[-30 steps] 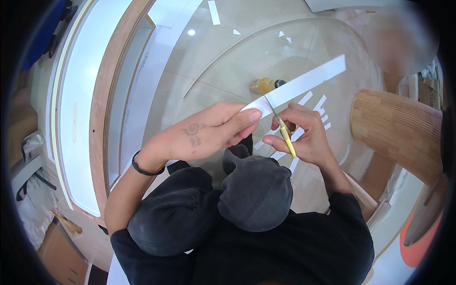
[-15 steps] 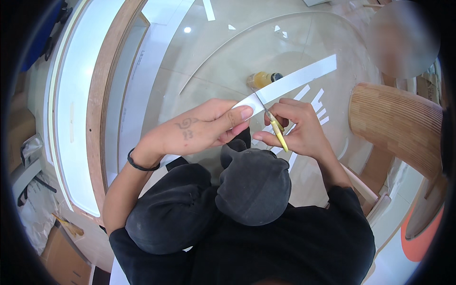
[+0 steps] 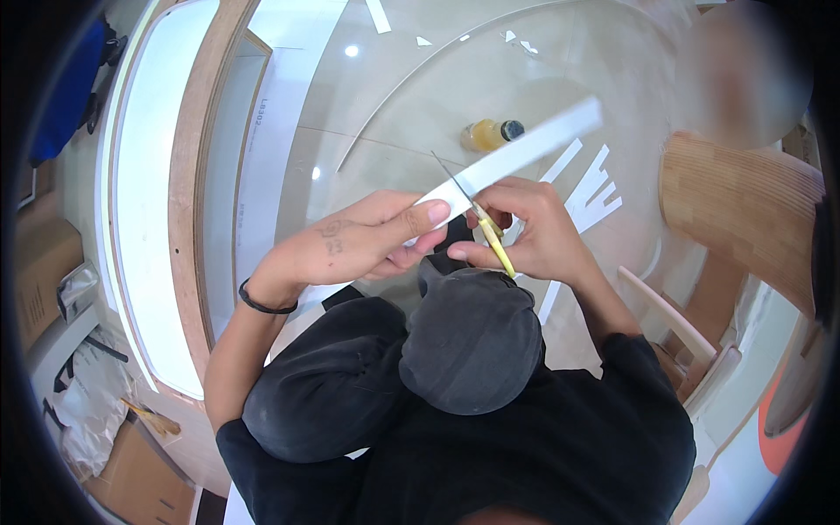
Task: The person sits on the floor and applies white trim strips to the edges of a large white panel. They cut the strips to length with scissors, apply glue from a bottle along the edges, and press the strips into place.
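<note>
My left hand (image 3: 376, 229) pinches the near end of a long white strip (image 3: 535, 145) between thumb and fingers. The strip slants up to the right, its far end blurred by motion. Yellow-handled scissors (image 3: 497, 248) are in my right hand (image 3: 544, 232), with fingers around the handles. Their blades lie across the strip just beyond my left thumb, and a thin blade tip shows past the strip's upper edge. Part of the handles is hidden by my fingers. Beneath, on the shiny floor, lie several cut white strips (image 3: 591, 199).
A bottle of yellow liquid with a dark cap (image 3: 488, 135) lies on the floor (image 3: 394, 105). A wood-edged white panel (image 3: 194, 166) curves along my left. Right of me are a ribbed wooden cylinder (image 3: 739, 214) and a pale wooden bar (image 3: 667, 311). White scraps (image 3: 528, 46) lie farther off.
The strip and both hands have shifted slightly left. The scissors' blade tip now sticks out past the strip's upper edge, and the strip's far end has swung a little left.
</note>
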The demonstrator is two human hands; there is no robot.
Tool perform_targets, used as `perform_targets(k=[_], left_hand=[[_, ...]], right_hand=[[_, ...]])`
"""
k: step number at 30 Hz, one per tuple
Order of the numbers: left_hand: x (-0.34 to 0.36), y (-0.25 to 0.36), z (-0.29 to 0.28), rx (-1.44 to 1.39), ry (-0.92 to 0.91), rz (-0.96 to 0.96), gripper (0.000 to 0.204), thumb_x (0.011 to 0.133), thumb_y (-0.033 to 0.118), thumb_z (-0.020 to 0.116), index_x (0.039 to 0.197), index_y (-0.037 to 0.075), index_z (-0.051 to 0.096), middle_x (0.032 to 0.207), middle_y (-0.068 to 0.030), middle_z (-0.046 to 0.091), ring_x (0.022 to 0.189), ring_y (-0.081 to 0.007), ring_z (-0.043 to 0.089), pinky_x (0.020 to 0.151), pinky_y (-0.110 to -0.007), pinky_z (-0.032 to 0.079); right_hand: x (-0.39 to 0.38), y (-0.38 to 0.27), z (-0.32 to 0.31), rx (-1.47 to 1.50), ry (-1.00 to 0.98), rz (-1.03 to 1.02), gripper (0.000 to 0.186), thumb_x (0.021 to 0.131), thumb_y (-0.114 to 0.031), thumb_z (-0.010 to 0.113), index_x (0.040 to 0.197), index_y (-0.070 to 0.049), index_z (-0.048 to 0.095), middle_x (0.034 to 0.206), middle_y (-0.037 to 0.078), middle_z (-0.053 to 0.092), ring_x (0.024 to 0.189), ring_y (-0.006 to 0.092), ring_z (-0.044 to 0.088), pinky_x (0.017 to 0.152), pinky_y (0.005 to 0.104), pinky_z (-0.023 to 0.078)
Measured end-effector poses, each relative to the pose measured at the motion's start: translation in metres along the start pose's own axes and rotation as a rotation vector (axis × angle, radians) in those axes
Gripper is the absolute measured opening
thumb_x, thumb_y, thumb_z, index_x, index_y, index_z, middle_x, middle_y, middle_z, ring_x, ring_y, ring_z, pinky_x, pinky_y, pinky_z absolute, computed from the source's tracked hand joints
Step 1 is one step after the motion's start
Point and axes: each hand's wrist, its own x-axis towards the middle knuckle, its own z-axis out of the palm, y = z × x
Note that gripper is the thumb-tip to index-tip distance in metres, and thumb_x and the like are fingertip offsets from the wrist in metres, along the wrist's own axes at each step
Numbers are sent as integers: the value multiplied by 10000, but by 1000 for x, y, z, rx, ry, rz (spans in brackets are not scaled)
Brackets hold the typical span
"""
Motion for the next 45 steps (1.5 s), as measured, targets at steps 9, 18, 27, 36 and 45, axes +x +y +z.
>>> perform_targets(k=[9,18,27,36,45], left_hand=[[-21,7,-17,-72,259,47,520,1057,554,407,857,84,505,639,81,288,520,-34,241,456,-219,176],[-17,10,-30,-225,647,241,683,1036,676,225,849,88,519,611,81,298,478,-22,229,430,-205,172],[-5,15,-29,-419,653,556,583,1088,526,254,1061,29,557,670,53,336,504,-38,254,446,-188,216],[15,15,-38,-544,563,739,533,1084,505,293,1129,31,531,731,38,377,549,-61,321,493,-216,301],[14,12,-38,-370,874,901,409,1077,441,435,1234,72,514,943,-69,600,826,-181,670,734,-288,539]], right_hand=[[-14,64,52,-87,62,183,425,748,-284,890,934,-14,619,711,74,601,620,199,597,557,317,451],[40,184,161,-510,76,-30,356,790,-99,722,1077,10,541,1060,207,521,805,369,643,689,481,543],[63,193,167,-618,-297,-27,180,888,-47,581,1055,4,534,1087,206,538,882,404,661,742,487,567],[61,194,155,-536,-470,-59,159,914,-73,550,1071,-48,555,1067,171,603,978,379,649,794,471,546],[82,48,99,1267,-242,279,403,1008,-224,600,1349,-35,499,1033,101,660,884,198,665,765,311,517]])
